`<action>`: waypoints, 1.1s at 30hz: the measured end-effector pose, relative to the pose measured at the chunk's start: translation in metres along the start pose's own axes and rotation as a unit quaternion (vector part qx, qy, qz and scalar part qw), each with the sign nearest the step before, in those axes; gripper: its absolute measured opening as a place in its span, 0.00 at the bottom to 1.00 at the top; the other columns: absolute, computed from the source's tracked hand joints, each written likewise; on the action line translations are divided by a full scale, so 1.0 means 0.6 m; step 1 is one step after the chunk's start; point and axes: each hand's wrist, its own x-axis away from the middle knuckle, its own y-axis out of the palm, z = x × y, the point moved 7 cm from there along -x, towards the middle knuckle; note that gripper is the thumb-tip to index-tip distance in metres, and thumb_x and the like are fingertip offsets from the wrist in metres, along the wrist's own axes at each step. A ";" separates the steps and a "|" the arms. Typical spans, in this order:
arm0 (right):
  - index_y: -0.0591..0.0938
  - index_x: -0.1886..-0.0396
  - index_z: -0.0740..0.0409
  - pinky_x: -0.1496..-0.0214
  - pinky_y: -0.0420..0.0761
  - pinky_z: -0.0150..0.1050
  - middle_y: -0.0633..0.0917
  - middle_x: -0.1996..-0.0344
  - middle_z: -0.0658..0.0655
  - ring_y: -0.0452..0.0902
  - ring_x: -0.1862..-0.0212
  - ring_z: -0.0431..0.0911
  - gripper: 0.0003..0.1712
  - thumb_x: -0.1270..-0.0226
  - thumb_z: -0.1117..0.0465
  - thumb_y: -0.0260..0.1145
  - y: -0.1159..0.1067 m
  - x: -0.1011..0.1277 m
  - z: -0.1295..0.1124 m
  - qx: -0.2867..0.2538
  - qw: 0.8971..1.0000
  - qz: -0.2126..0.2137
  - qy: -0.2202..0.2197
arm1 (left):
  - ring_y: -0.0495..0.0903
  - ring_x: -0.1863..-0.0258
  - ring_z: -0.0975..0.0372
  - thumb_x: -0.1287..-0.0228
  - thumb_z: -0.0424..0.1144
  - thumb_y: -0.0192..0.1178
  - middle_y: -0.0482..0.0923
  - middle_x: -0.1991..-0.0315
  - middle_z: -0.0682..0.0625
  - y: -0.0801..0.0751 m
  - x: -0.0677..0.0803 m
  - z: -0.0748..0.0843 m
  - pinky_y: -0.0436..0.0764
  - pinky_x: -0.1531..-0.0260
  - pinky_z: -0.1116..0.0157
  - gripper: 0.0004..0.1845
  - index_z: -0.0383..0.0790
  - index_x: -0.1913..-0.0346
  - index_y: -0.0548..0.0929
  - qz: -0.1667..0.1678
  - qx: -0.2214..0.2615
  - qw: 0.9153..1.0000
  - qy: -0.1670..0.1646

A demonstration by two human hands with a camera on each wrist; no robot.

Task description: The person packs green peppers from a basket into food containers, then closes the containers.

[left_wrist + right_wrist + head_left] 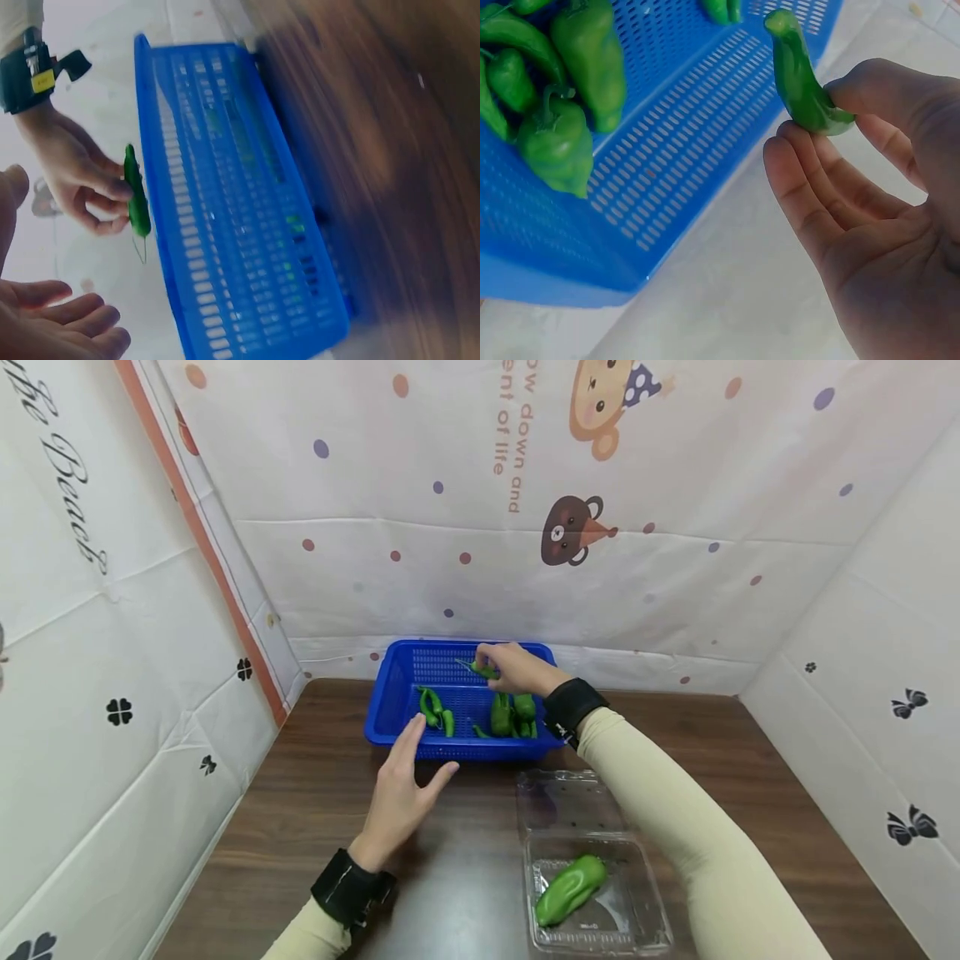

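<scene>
Nearest the head camera, at about five o'clock, a clear plastic clamshell [600, 893] lies open on the brown table [315, 827], holding one plump green pepper [570, 888]. Beyond it, toward twelve o'clock, a blue perforated basket [390, 702] holds several more green peppers [513, 713]. Above the basket, the right hand [517, 668] pinches a slim green pepper [804, 82] between thumb and fingertips. At nine o'clock from the clamshell, the left hand [401, 789] is spread, fingertips at the basket's near rim. That light pinch at one end looks risky: the smooth pepper could slip and drop back into the basket or onto the table
</scene>
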 end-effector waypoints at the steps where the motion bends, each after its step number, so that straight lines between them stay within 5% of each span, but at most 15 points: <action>1: 0.78 0.45 0.58 0.45 0.81 0.48 0.82 0.48 0.60 0.78 0.45 0.54 0.15 0.29 0.66 0.69 -0.003 0.005 -0.001 0.003 1.000 0.002 -0.001 | 0.64 0.25 0.48 0.34 0.48 0.72 0.63 0.23 0.38 0.004 0.002 0.006 0.69 0.30 0.46 0.45 0.34 0.22 0.63 -0.008 0.003 1.000 0.005; 6: 0.79 0.46 0.59 0.47 0.81 0.48 0.83 0.49 0.60 0.80 0.47 0.53 0.15 0.30 0.66 0.69 -0.010 0.033 -0.006 0.021 1.000 0.011 -0.018 | 0.63 0.24 0.49 0.34 0.51 0.72 0.61 0.22 0.40 0.024 0.015 0.032 0.69 0.30 0.48 0.46 0.35 0.21 0.62 -0.049 0.012 0.998 0.034; 13: 0.79 0.48 0.60 0.60 0.78 0.43 0.82 0.54 0.61 0.75 0.67 0.47 0.13 0.31 0.69 0.66 -0.014 0.079 -0.010 0.011 0.998 0.030 -0.052 | 0.61 0.23 0.51 0.35 0.52 0.71 0.59 0.21 0.44 0.042 0.028 0.055 0.67 0.29 0.50 0.47 0.39 0.20 0.61 -0.098 0.025 0.993 0.059; 17: 0.80 0.50 0.62 0.64 0.75 0.42 0.79 0.62 0.59 0.72 0.70 0.44 0.13 0.32 0.71 0.66 -0.018 0.111 -0.009 0.001 0.997 0.049 -0.063 | 0.61 0.23 0.50 0.36 0.55 0.72 0.60 0.21 0.42 0.054 0.038 0.072 0.66 0.28 0.49 0.48 0.40 0.20 0.61 -0.125 0.037 0.988 0.078; 27: 0.80 0.50 0.61 0.63 0.77 0.41 0.82 0.61 0.56 0.73 0.66 0.45 0.13 0.32 0.71 0.68 -0.004 0.187 -0.012 -0.005 0.993 0.071 -0.094 | 0.61 0.23 0.53 0.38 0.63 0.69 0.58 0.20 0.46 0.089 0.084 0.110 0.68 0.29 0.52 0.51 0.41 0.20 0.61 -0.218 0.043 0.970 0.100; 33: 0.80 0.50 0.58 0.61 0.82 0.38 0.83 0.59 0.53 0.78 0.63 0.42 0.12 0.31 0.70 0.69 -0.004 0.219 -0.011 -0.006 0.992 0.084 -0.095 | 0.59 0.22 0.52 0.39 0.71 0.64 0.57 0.20 0.47 0.113 0.102 0.121 0.67 0.28 0.49 0.54 0.42 0.20 0.60 -0.289 0.029 0.952 0.098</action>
